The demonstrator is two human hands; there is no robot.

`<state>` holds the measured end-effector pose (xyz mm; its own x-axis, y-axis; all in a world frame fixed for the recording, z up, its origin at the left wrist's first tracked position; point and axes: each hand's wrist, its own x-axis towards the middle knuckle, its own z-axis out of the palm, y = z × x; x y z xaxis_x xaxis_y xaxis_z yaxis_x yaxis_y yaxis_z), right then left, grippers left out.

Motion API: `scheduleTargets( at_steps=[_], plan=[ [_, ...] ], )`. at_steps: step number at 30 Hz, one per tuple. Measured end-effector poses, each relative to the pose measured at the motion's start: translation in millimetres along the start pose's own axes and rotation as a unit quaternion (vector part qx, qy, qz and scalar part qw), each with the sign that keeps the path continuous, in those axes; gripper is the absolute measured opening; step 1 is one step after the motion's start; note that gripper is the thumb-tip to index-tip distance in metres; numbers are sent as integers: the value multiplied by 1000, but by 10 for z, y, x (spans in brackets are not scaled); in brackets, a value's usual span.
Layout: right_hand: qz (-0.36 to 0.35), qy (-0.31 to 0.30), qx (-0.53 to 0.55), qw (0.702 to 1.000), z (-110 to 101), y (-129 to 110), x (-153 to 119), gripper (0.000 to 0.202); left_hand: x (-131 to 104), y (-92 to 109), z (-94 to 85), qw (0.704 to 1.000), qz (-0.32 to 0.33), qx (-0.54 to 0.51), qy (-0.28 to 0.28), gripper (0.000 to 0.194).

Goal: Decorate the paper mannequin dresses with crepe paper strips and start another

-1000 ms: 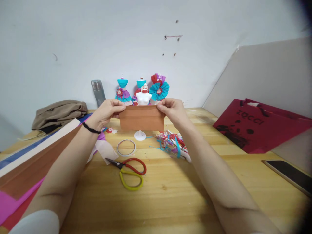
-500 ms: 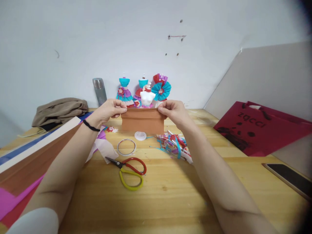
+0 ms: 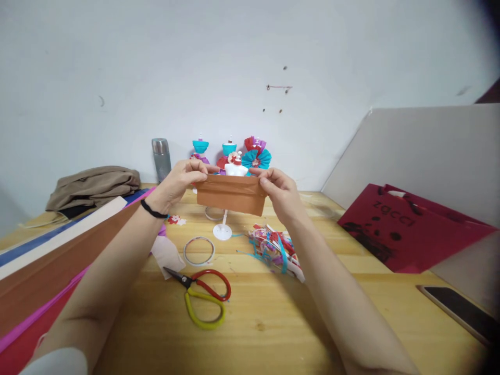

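Note:
A strip of brown crepe paper (image 3: 232, 198), its top edge folded over, is stretched level between my hands. My left hand (image 3: 187, 177) pinches its upper left corner, and my right hand (image 3: 279, 187) pinches the upper right one. Behind the strip stands a small white dress form (image 3: 235, 169); the paper hides most of its lower part, while its round white base (image 3: 222, 232) shows below. On the table in front lie scissors (image 3: 195, 286) with one red and one yellow handle, and a ring of tape (image 3: 199, 251).
Dressed mini forms (image 3: 200, 147) stand along the wall beside a flask (image 3: 161, 159). Paper scraps (image 3: 273, 247) lie near my right forearm. Paper sheets (image 3: 47, 271) and a brown cloth (image 3: 94, 187) are leftward; a red bag (image 3: 410, 229) and phone (image 3: 461, 310) rightward.
The paper strip has come up off the table relative to the dress form, so the form's stand shows beneath it. My fingers have shifted along the folded edge. The whole view has tilted upward.

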<state>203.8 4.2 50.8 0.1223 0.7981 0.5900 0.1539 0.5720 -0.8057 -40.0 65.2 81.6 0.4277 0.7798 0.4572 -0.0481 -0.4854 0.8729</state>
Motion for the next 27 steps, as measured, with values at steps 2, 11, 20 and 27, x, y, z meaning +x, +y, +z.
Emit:
scheduleTargets(
  at_steps=[2, 11, 20, 27],
  plan=[
    [6, 11, 2, 1000, 7, -16, -2, 24, 25, -18, -6, 1000, -1, -12, -9, 11],
    [13, -80, -45, 996, 10, -395, -154, 18, -240, 369, -147, 996, -7, 92, -4, 18],
    [77, -286, -38, 954, 134, -650, -342, 20, -566, 439, 422, 972, -40, 72, -219, 17],
    [48, -252, -66, 964, 125, -601, -298, 29, -832, 65, 541, 961, -199, -43, -188, 36]
  ],
)
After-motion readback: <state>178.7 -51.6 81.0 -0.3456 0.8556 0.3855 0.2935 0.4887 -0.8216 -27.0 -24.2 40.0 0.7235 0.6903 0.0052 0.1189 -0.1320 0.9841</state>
